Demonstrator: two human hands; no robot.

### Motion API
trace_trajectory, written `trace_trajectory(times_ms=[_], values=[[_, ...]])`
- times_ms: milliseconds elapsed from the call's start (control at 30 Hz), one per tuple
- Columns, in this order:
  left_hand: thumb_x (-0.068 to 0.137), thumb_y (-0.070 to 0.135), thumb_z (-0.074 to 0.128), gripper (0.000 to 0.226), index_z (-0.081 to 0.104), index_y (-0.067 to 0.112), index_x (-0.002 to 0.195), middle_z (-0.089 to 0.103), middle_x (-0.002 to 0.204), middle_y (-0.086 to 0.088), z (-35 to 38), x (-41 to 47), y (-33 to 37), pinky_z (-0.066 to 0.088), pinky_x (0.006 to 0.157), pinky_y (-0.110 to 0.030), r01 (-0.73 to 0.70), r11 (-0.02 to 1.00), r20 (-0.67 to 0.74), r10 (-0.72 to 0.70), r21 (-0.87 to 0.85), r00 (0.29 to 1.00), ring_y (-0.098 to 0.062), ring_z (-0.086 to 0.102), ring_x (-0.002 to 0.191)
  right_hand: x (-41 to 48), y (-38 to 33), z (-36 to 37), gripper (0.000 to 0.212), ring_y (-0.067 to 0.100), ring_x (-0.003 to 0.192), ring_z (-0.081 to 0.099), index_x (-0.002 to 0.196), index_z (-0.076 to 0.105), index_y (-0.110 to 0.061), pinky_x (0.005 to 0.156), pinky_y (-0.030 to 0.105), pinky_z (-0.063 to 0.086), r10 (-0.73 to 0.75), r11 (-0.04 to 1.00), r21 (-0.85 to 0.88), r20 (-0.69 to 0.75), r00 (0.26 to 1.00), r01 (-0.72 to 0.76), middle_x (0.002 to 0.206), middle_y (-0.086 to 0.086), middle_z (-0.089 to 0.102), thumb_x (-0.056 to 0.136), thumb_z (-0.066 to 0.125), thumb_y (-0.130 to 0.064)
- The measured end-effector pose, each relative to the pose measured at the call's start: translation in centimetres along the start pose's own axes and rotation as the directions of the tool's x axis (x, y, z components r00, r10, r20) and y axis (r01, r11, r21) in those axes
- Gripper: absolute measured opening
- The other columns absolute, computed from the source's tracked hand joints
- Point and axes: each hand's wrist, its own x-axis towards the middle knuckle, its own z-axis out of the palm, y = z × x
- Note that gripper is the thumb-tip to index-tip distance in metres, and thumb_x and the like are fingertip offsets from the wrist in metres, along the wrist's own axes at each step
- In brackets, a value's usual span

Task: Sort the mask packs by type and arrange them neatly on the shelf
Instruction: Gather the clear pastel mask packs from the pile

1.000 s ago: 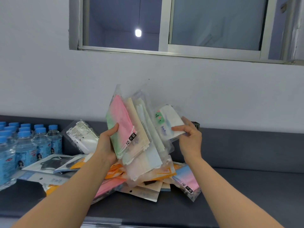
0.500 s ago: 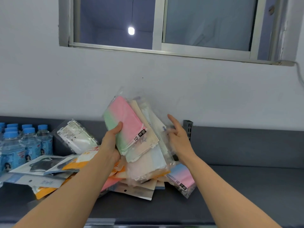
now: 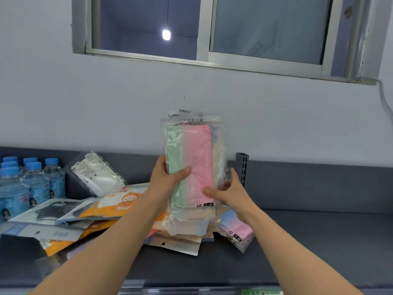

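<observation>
Mask packs point(image 3: 195, 165) stand upright as one squared bundle, held in the air between both grips above the dark shelf point(image 3: 319, 241) and in front of the pale wall point(image 3: 85, 107). The front pack is clear plastic with green masks on its left side and pink on its right, and "10" printed near its lower right corner. The left grip point(image 3: 168, 182) clasps the bundle's left edge, with the thumb laid across the green front and the fingers hidden behind. The right grip point(image 3: 229, 192) pinches the lower right edge, thumb on the pink front and fingers curled round the back. Whether the bundle's bottom touches the pile point(image 3: 176, 245) beneath it cannot be told.

The pile lies loose on the shelf, under and to the left of the bundle. In it are an orange pack point(image 3: 119, 203), a black-mask pack point(image 3: 55, 209) and several pale flat ones. A blue-pink pack point(image 3: 236, 228) lies at its right side, below the right wrist. A white pack point(image 3: 95, 175) leans against the shelf's back panel. Blue-capped bottles point(image 3: 32, 184) stand crowded at the far left. A window point(image 3: 212, 28) sits high in the wall.
</observation>
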Motion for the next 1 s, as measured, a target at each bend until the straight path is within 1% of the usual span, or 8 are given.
trace_trajectory(times_ms=[133, 267, 367, 567, 667, 733, 867, 1000], values=[[0.073, -0.008, 0.075, 0.051, 0.054, 0.023, 0.107, 0.068, 0.107, -0.004, 0.0, -0.6, -1.1, 0.058, 0.071, -0.035, 0.000, 1.000, 0.084, -0.001, 0.014, 0.996, -0.023, 0.068, 0.095, -0.2, 1.9, -0.8, 0.106, 0.016, 0.101, 0.061, 0.118, 0.048, -0.012, 0.077, 0.025, 0.055, 0.040, 0.991, -0.130, 0.005, 0.999, -0.040, 0.124, 0.006, 0.049, 0.033, 0.093, -0.058], [0.075, -0.006, 0.075, 0.058, 0.059, 0.029, 0.117, 0.070, 0.112, -0.002, 0.5, -0.5, -1.6, 0.058, 0.079, -0.040, -0.010, 1.000, 0.135, 0.008, 0.014, 0.991, -0.022, 0.070, 0.099, -0.4, 2.2, -0.8, 0.090, 0.013, 0.110, 0.067, 0.133, 0.047, -0.021, 0.096, 0.033, 0.054, 0.026, 0.998, -0.064, 0.181, 0.983, -0.015, 0.125, 0.002, 0.066, 0.057, 0.095, -0.026], [0.077, -0.004, 0.074, 0.055, 0.059, 0.029, 0.118, 0.069, 0.111, 0.000, 0.9, -0.2, -1.7, 0.059, 0.077, -0.038, -0.027, 0.999, 0.093, 0.024, 0.025, 0.995, -0.020, 0.069, 0.097, -1.1, 1.9, -0.9, 0.094, 0.010, 0.113, 0.065, 0.138, 0.042, -0.023, 0.097, 0.032, 0.053, -0.008, 0.996, -0.089, 0.194, 0.981, 0.025, 0.125, -0.003, 0.066, 0.059, 0.094, -0.019], [0.061, 0.011, 0.088, 0.071, 0.055, 0.026, 0.122, 0.072, 0.111, 0.002, 0.8, 0.1, -2.4, 0.056, 0.086, -0.037, 0.037, 0.996, 0.313, -0.060, 0.079, 0.948, -0.018, 0.069, 0.103, -2.9, 1.6, -1.2, 0.056, -0.006, 0.067, 0.066, 0.107, 0.050, -0.009, 0.055, 0.009, 0.049, -0.050, 0.999, 0.009, -0.063, 0.997, 0.050, 0.085, -0.005, 0.064, 0.066, 0.083, 0.010], [0.056, 0.017, 0.089, 0.098, 0.039, 0.029, 0.139, 0.062, 0.130, 0.003, 0.0, 0.3, -3.4, 0.050, 0.098, -0.036, 0.079, 0.953, 0.486, -0.219, 0.292, 0.846, -0.015, 0.060, 0.119, -3.3, 2.1, -1.6, 0.054, -0.003, 0.071, 0.068, 0.101, 0.050, -0.016, 0.061, 0.015, 0.053, -0.027, 0.997, 0.063, -0.120, 0.992, 0.035, 0.087, -0.005, 0.065, 0.066, 0.082, 0.011], [0.057, 0.011, 0.087, 0.097, 0.039, 0.030, 0.139, 0.061, 0.129, 0.005, -0.2, 0.2, -3.8, 0.049, 0.100, -0.037, 0.101, 0.919, 0.477, -0.288, 0.380, 0.830, -0.015, 0.058, 0.120, -3.5, 2.3, -1.7, 0.060, 0.008, 0.086, 0.071, 0.111, 0.052, -0.017, 0.073, 0.026, 0.058, -0.004, 0.992, 0.128, -0.127, 0.992, 0.021, 0.102, 0.001, 0.069, 0.066, 0.083, 0.008], [0.059, -0.001, 0.083, 0.073, 0.056, 0.016, 0.124, 0.070, 0.117, -0.006, 1.2, 0.4, -3.0, 0.055, 0.089, -0.041, 0.174, 0.954, 0.395, -0.261, 0.243, 0.881, -0.024, 0.068, 0.104, -3.4, 1.4, -1.8, 0.077, 0.029, 0.104, 0.069, 0.125, 0.051, -0.010, 0.094, 0.049, 0.054, 0.029, 0.953, 0.301, -0.157, 0.987, 0.019, 0.118, 0.012, 0.068, 0.058, 0.088, -0.005], [0.067, -0.013, 0.074, 0.060, 0.058, 0.005, 0.121, 0.071, 0.111, -0.013, 4.3, 0.4, -1.2, 0.058, 0.075, -0.040, 0.192, 0.974, 0.388, -0.224, 0.122, 0.894, -0.029, 0.071, 0.095, -3.7, -0.5, -3.8, 0.072, 0.030, 0.103, 0.070, 0.124, 0.058, -0.013, 0.093, 0.051, 0.054, 0.028, 0.921, 0.387, -0.167, 0.985, 0.040, 0.112, 0.009, 0.073, 0.059, 0.088, -0.016]])
